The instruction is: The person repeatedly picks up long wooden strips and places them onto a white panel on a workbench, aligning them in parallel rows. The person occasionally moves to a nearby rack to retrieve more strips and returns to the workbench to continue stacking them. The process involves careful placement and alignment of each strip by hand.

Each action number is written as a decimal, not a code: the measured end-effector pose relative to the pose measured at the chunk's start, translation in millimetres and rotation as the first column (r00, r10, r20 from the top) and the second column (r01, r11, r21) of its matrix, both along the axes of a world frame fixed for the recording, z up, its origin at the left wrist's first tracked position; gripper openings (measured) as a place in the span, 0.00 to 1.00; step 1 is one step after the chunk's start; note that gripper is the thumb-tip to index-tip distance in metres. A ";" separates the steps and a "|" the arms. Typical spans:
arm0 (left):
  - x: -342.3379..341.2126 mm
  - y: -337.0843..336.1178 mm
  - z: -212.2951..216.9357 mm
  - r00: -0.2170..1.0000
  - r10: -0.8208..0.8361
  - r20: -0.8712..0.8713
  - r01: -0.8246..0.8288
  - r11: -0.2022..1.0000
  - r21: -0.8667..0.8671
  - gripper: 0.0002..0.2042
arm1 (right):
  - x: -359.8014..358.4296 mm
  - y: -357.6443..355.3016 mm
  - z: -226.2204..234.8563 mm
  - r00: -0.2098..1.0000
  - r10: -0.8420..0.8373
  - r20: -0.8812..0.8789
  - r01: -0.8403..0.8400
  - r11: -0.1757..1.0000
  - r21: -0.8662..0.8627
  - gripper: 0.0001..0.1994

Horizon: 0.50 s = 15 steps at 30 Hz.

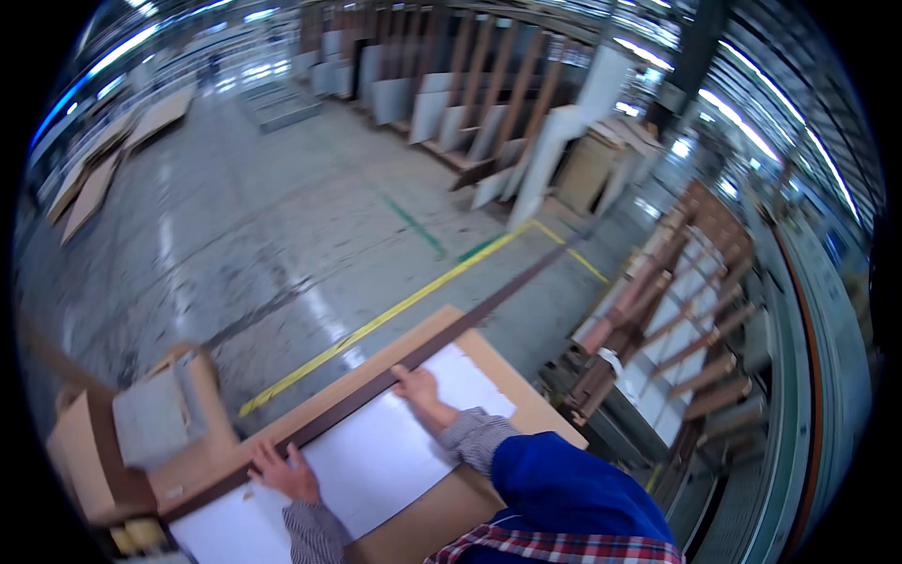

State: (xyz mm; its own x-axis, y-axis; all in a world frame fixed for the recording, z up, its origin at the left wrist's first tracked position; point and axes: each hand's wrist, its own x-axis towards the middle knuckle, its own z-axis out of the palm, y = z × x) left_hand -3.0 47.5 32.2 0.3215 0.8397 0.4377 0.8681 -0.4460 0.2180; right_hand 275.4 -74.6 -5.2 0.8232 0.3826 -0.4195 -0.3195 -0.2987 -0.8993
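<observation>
A long, narrow dark brown strip (470, 315) runs slantwise across the tan work surface (539, 406) and juts out past its far right end over the floor. White sheets (376, 461) lie alongside it on my side. My left hand (287, 473) rests with fingers apart at the strip's lower left part, its palm over the white sheet. Farther up, my right hand (420, 390) has its fingers closed at the strip's edge; the undersides of these fingers are hidden.
A brown cardboard box (89, 456) with a grey panel (155, 423) stands at the left. On the right is a rack (695, 329) with brown strips. Upright boards (470, 103) stand at the back. A yellow line (376, 324) crosses the grey floor. Flat boards (103, 169) lie far left.
</observation>
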 end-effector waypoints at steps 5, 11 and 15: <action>4.4 -19.1 -26.3 0.989 0.026 -0.146 -0.038 0.996 -0.077 0.24 | -4.2 -51.2 25.2 0.953 0.302 -0.032 -0.304 0.951 -0.055 0.23; 6.1 -10.5 -38.7 0.956 -0.008 -0.295 0.062 0.983 0.173 0.26 | -89.4 -130.4 43.2 0.939 0.312 0.141 -0.326 0.942 0.085 0.20; 9.5 -13.0 -42.7 0.964 0.000 -0.265 0.065 0.970 0.236 0.23 | -151.6 -252.1 44.0 0.893 0.263 0.365 -0.267 0.963 -0.043 0.18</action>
State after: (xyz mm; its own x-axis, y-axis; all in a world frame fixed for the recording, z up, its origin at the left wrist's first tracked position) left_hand 6.5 34.4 -10.5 0.4768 0.7069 0.5224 0.8641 -0.4860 -0.1311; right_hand 123.8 -326.7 38.8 0.7852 0.6101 -0.1061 0.1205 -0.3185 -0.9402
